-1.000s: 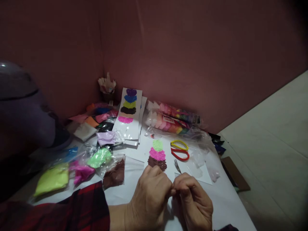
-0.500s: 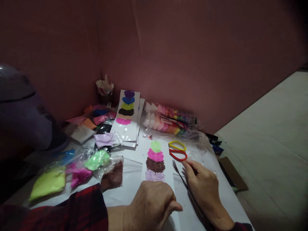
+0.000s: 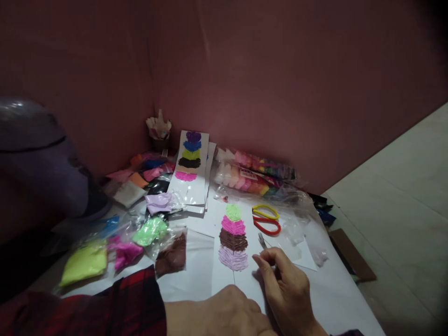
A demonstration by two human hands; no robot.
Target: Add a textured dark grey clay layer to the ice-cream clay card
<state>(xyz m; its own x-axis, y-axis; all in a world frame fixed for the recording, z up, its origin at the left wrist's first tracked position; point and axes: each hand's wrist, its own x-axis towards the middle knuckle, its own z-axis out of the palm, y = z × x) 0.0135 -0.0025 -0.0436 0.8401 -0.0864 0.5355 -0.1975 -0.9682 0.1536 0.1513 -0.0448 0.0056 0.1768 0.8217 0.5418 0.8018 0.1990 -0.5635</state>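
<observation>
Clay bags occupy the left of the table (image 3: pixel 189 289): yellow bag (image 3: pixel 84 261), pink bag (image 3: pixel 126 252), green bag (image 3: pixel 150 230) and brown bag (image 3: pixel 172 254), with a lilac bag (image 3: pixel 159 203) behind them. A card stack (image 3: pixel 191 186) sits near the wall, just right of the lilac bag. Left hand (image 3: pixel 224 312) rests at the bottom edge, back up, over the near end of the card (image 3: pixel 224 280); its grip cannot be determined. The card lies flat at centre and carries green, pink, brown and lilac clay layers. Right hand (image 3: pixel 287 289) is closed on the fork (image 3: pixel 262 240), pinched between thumb and fingers; the tines point away, just right of the lilac layer. Scissors (image 3: pixel 266 219) lie beyond the fork, apart from it.
</observation>
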